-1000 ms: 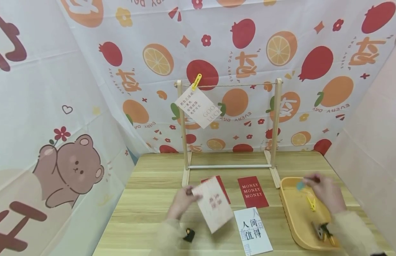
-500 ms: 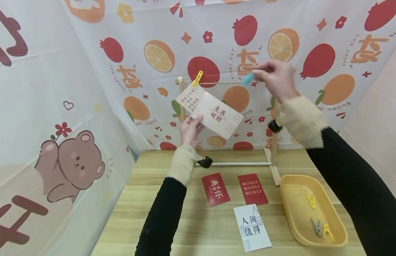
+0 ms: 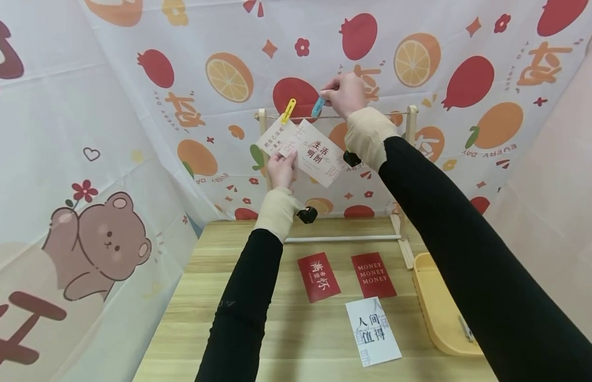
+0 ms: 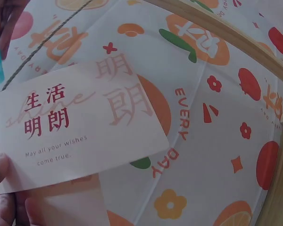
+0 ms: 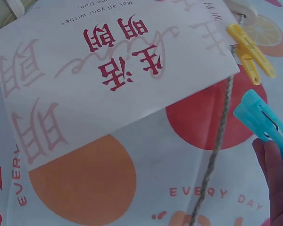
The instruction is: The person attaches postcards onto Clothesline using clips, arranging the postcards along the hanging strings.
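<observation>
A pale card [image 3: 322, 159] with red characters is pinched at its lower left by my left hand [image 3: 281, 168]. Its top corner is near the rope [image 5: 219, 136], overlapping a similar card [image 3: 271, 137] that hangs there from a yellow clothespin [image 3: 288, 111]. Between the thumb and fingers of my right hand [image 3: 347, 95] is a blue clothespin [image 5: 262, 120], just above the rope and right of the yellow one. In the right wrist view the blue clothespin is apart from both card and rope.
The rope spans a wooden frame [image 3: 410, 124]. On the table [image 3: 219, 297] lie two red cards [image 3: 319, 277] and a white card [image 3: 374, 331]. A yellow tray [image 3: 436, 318] at the right is partly covered by my right arm; a grey clothespin [image 3: 466, 328] shows in it.
From low over the table and tray, both hands have risen to the rope, the left with the card, the right with the blue clothespin. In the last half second the right hand moved left.
</observation>
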Demonstrator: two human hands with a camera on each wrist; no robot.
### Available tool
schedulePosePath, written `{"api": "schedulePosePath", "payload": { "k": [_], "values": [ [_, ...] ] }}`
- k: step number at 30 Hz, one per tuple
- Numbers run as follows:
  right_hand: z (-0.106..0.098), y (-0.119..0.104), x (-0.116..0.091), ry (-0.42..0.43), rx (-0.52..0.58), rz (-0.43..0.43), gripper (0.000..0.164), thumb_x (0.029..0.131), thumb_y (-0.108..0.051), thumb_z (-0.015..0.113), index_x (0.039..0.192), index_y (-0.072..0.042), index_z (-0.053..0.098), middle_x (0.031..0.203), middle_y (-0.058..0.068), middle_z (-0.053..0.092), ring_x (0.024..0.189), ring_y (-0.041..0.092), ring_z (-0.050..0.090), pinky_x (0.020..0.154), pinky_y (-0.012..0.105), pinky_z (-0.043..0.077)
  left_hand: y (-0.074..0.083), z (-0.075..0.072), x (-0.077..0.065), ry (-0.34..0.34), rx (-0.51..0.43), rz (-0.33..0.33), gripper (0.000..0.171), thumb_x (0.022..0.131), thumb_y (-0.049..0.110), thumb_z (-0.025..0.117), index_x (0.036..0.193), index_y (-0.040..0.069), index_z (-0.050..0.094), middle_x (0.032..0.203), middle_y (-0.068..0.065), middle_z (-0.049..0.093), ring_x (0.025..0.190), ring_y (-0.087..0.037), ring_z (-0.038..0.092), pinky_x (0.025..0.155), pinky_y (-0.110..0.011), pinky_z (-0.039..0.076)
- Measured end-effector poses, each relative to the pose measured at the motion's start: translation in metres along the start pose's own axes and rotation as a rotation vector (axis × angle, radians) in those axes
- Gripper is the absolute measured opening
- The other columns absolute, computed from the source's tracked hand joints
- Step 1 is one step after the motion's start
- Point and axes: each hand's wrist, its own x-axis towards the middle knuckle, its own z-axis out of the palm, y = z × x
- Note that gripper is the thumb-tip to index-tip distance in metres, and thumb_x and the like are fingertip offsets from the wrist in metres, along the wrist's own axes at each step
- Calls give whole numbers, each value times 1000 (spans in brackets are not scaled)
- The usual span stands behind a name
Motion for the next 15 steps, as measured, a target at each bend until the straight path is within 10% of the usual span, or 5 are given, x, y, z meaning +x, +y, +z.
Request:
{"api": "schedulePosePath", "payload": {
  "k": [15],
  "values": [
    [16,-4,7,-76,11,57,21,90,-16,59,103,-1,67,97,9,61,91,22,62,74,21,49,1,16,1,60,-29,-10,22,86,0,61,107,-2,55,100,-10,62,85,-16,59,75,-23,48]
  ]
}}
